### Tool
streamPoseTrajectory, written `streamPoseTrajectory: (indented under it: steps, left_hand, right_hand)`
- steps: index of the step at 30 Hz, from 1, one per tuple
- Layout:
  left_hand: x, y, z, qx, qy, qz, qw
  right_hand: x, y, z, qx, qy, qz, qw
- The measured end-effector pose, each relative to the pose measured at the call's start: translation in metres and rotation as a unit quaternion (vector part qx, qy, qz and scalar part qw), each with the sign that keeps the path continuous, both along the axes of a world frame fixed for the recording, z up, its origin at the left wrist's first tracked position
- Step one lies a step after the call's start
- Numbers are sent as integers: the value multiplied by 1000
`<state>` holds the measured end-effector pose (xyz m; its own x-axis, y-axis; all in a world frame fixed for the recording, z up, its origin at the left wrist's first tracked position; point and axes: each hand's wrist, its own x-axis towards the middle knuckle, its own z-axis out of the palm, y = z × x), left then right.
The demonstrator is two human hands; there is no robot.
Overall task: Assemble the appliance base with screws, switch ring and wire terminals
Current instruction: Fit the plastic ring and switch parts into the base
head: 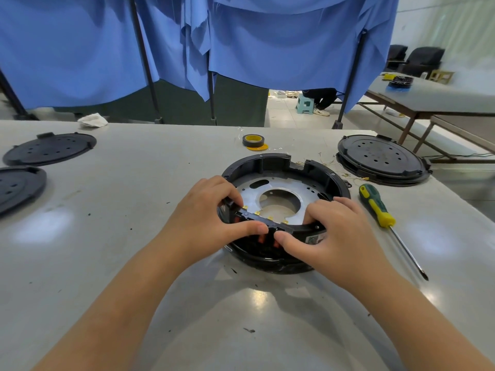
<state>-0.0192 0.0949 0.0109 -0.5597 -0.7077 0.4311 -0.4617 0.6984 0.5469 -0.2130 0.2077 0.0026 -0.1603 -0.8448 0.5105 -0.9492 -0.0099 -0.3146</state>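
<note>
A curved black switch ring (263, 222) was gripped at the near rim of the round appliance base (284, 210), pinched from both ends: the left hand (211, 212) was curled round its left end, thumb laid along the front edge, while the right hand (329, 231) was closed on its right end, thumb pressed against the front and fingers hooked over the top. The ring's long axis was seen running left to right across the near side of the base, following the rim's curve, with small brass terminals (270, 218) pointed up along its top and orange parts (261, 238) visible beneath the thumbs. The base was set flat near the middle of the grey desk (134, 236), open side up, a silver metal plate (278, 194) with a round central hole exposed inside. A green-and-yellow screwdriver (380, 210) was laid just right of the base, tip pointed toward the near edge. A roll of tape (253, 140) was placed behind the base. Black round covers (51, 148) were spread at the far left, and a stacked pair (380, 159) at the far right. Blue curtains (267, 41) were hung behind the desk.
</note>
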Motion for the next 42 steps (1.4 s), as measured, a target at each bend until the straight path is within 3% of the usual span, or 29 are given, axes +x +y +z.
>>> streamPoseTrajectory:
  steps: [3, 7, 12, 15, 21, 26, 31, 34, 37, 42]
  left_hand:
    - [4, -2, 0, 29, 1, -5, 1000]
    - [8, -7, 3, 143, 51, 1, 988]
    - [7, -8, -1, 78, -22, 69, 994]
    - [8, -8, -1, 102, -14, 85, 991]
    - [12, -11, -1, 108, 16, 62, 992]
    - [11, -11, -1, 116, 30, 38, 992]
    - [4, -4, 4, 8, 24, 63, 998]
    - [-4, 14, 13, -8, 55, -7, 998]
    - [-13, 29, 9, -6, 20, -76, 997]
    - [-22, 34, 1, -84, -1, -73, 994]
  right_hand:
    - [-4, 2, 3, 10, -15, 29, 999]
    - [1, 9, 7, 23, -70, 46, 996]
    - [21, 16, 9, 40, -61, 136, 988]
    - [28, 16, 9, 32, -46, 168, 984]
    - [-8, 3, 12, -40, -79, 78, 993]
    - [-20, -3, 2, 20, -60, 54, 997]
    - [-4, 0, 5, 8, -37, 43, 998]
    - [10, 1, 2, -4, -18, 37, 999]
    - [19, 0, -1, -18, -21, 33, 999]
    - [-4, -2, 2, -55, -74, 53, 994]
